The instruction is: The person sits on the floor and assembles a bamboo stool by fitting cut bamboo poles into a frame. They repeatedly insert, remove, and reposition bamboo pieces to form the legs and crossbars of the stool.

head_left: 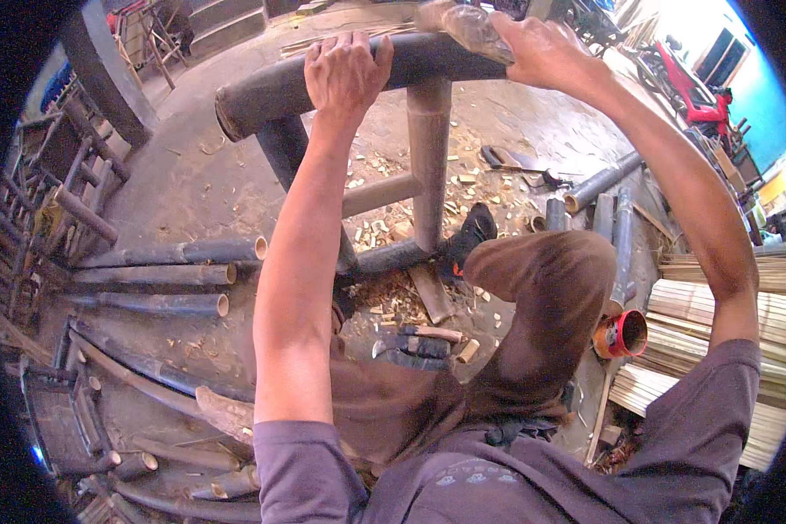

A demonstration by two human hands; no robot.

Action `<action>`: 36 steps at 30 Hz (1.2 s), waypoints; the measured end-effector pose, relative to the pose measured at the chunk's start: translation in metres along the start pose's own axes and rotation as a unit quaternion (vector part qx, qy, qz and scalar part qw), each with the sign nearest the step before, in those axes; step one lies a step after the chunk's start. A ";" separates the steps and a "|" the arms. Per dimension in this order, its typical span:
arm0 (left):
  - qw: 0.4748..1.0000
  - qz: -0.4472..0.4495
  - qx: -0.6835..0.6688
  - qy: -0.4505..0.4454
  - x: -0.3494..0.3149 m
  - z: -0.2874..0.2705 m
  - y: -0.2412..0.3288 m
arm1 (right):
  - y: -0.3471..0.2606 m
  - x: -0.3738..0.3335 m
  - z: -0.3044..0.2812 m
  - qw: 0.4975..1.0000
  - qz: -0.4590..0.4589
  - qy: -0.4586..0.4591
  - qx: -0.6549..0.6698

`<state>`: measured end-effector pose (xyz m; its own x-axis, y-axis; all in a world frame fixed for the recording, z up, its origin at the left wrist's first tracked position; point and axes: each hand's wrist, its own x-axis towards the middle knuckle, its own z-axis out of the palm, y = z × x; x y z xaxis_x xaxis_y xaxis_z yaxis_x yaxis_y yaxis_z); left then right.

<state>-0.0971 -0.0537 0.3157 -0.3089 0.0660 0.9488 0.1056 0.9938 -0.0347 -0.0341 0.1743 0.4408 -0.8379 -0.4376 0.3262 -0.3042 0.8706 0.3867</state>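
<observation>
A thick dark bamboo pole (pixel 424 61) lies across the top of a bamboo frame, over an upright bamboo post (pixel 429 166) and a lower bamboo crosspiece (pixel 380 194). My left hand (pixel 348 72) grips the pole from above near its left end, fingers curled over the far side. At the pole's right part, my right hand (pixel 548 51) is closed round a brown, club-like piece (pixel 467 28) that looks like rough wood. Motion smears this piece, and its far end meets the picture's top. I cannot tell whether it touches the pole.
Wood chips and a handsaw (pixel 515 162) lie on the floor beyond my legs. Another tool with a wooden handle (pixel 432 333) rests between them. Several bamboo poles (pixel 157 275) lie at left. A red-rimmed can (pixel 624 334) and bundled pale slats (pixel 699 323) are at right.
</observation>
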 end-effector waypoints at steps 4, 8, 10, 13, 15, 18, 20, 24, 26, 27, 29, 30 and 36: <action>1.000 0.006 0.001 0.005 0.001 -0.003 -0.001 | 0.022 0.011 -0.010 0.996 0.022 0.020 0.084; 0.990 -0.008 0.012 -0.137 0.000 -0.015 -0.009 | 0.021 -0.002 0.062 0.997 -0.052 0.057 -0.004; 0.966 -0.016 -0.006 -0.259 0.008 -0.037 -0.021 | 0.022 -0.011 0.053 0.997 -0.051 0.060 0.022; 0.908 -0.076 0.052 -0.409 0.026 -0.067 -0.075 | 0.037 -0.011 0.058 0.995 -0.061 0.064 0.039; 0.912 -0.127 0.006 -0.390 0.006 -0.064 -0.144 | 0.034 -0.012 0.065 0.991 -0.084 0.080 0.063; 0.880 -0.283 -0.277 -0.262 -0.020 -0.073 -0.163 | -0.006 0.008 0.054 0.981 -0.137 0.119 0.075; 0.841 -0.336 -0.392 -0.164 -0.046 -0.065 -0.179 | -0.064 0.012 -0.002 0.978 -0.139 0.010 0.153; 0.766 -0.425 -0.479 -0.056 -0.042 -0.035 -0.151 | -0.087 0.038 -0.059 0.930 -0.236 0.185 0.215; 0.753 -0.413 -0.506 -0.078 -0.043 -0.029 -0.146 | -0.097 0.053 -0.067 0.915 -0.192 0.226 0.273; 0.752 -0.402 -0.516 -0.081 -0.043 -0.024 -0.154 | -0.102 0.057 -0.066 0.899 -0.163 0.248 0.322; 0.756 -0.408 -0.505 -0.086 -0.058 -0.030 -0.172 | -0.136 0.053 0.002 0.870 -0.173 0.452 0.091; 0.763 -0.423 -0.481 -0.091 -0.072 -0.038 -0.184 | -0.157 0.058 0.038 0.824 -0.167 0.541 -0.016; 0.777 -0.404 -0.482 -0.028 -0.051 -0.032 -0.148 | -0.137 0.071 -0.033 0.928 -0.311 0.169 0.116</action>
<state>-0.0669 -0.2068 0.2823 -0.6807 -0.5142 0.5218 0.5052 0.1864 0.8427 -0.0365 0.0166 0.4397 -0.2891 -0.8834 0.3689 -0.8038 0.4333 0.4076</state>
